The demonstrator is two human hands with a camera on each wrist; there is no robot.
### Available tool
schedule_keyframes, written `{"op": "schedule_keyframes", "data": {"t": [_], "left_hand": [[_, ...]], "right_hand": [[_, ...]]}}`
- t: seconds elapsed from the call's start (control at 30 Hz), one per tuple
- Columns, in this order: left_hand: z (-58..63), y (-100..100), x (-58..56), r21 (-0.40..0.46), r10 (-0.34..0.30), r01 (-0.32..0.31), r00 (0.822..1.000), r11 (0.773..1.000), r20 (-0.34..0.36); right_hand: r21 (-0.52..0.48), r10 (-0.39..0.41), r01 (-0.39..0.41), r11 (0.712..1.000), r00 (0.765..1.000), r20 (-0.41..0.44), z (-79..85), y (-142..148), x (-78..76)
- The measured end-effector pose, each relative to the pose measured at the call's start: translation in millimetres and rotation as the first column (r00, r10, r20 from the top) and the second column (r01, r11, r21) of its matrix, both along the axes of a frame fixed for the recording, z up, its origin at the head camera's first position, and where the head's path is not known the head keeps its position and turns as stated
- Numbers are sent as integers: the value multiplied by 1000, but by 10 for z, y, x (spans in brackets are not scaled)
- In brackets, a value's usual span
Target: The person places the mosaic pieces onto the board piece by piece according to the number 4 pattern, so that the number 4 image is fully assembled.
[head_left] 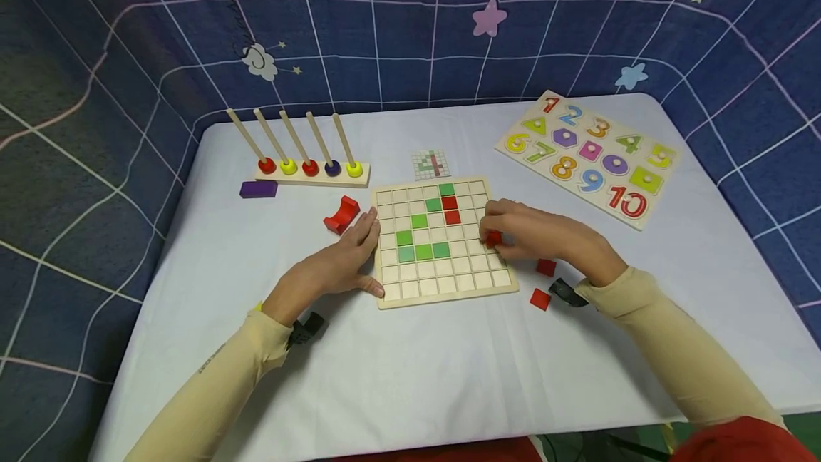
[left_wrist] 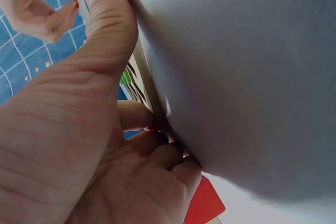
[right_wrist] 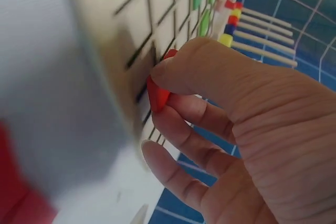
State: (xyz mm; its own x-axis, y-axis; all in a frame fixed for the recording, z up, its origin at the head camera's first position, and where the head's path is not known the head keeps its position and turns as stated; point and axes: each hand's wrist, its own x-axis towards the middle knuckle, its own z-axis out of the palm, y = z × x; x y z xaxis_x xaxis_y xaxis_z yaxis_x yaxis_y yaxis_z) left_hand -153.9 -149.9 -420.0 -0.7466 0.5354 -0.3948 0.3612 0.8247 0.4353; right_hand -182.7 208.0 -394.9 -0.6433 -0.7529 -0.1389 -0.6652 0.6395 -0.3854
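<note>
A wooden grid board (head_left: 447, 296) lies on the white cloth, with several green tiles (head_left: 419, 221) and two red tiles (head_left: 452, 217) set in its cells. My left hand (head_left: 340, 260) rests along the board's left edge, its thumb at the near left corner. Over the right side of the board, my right hand (head_left: 535, 230) pinches a red square tile (right_wrist: 160, 94) between thumb and fingers. In the right wrist view that tile is tilted, close against the grid. Two loose red tiles (head_left: 540, 299) lie right of the board, below my right hand.
A small pattern card (head_left: 430, 164) lies behind the board. Back left stand a peg stacker (head_left: 312, 177) with coloured rings, a purple block (head_left: 259, 190) and a red curved block (head_left: 342, 215). A number puzzle board (head_left: 586, 155) lies back right. Patterned fabric (head_left: 410, 34) surrounds the table.
</note>
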Motion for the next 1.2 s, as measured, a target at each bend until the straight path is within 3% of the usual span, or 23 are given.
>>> {"op": "schedule_keyframes", "data": {"t": [0.33,0.6,1.2], "left_hand": [[-16,14,-3,-13,6,-6,1000,1000,2],[-42,19,-9,7,-1,1,1000,1000,14],[-28,1,-19,-10,7,-7,1000,1000,18]], "right_hand": [[2,85,-85,996,996,-14,36,-357,-172],[-56,123,-123,991,992,-17,-65,-498,-266],[-141,123,-146,979,980,-157,-165,-522,-246]]}}
